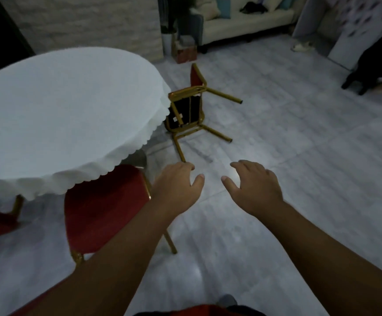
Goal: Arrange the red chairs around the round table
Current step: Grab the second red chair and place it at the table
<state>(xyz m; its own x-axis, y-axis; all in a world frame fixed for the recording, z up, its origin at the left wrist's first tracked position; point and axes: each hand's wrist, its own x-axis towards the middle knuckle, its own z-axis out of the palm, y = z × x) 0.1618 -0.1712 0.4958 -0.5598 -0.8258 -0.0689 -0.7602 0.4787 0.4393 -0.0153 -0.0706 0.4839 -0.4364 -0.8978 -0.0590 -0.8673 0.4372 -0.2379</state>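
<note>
Tipped red chair [191, 106] lay on side on pale tiled floor [299, 156], just beside round table [60, 106], at its far right edge. Gold metal legs pointed right and toward camera; black seat underside faced viewer; red backrest visible behind. Upright red chair [103, 208] stood tucked against near table edge, seat partly under white scalloped cloth. Left hand [177, 187] and right hand [255, 187] extended forward, fingers spread, holding nothing.
</note>
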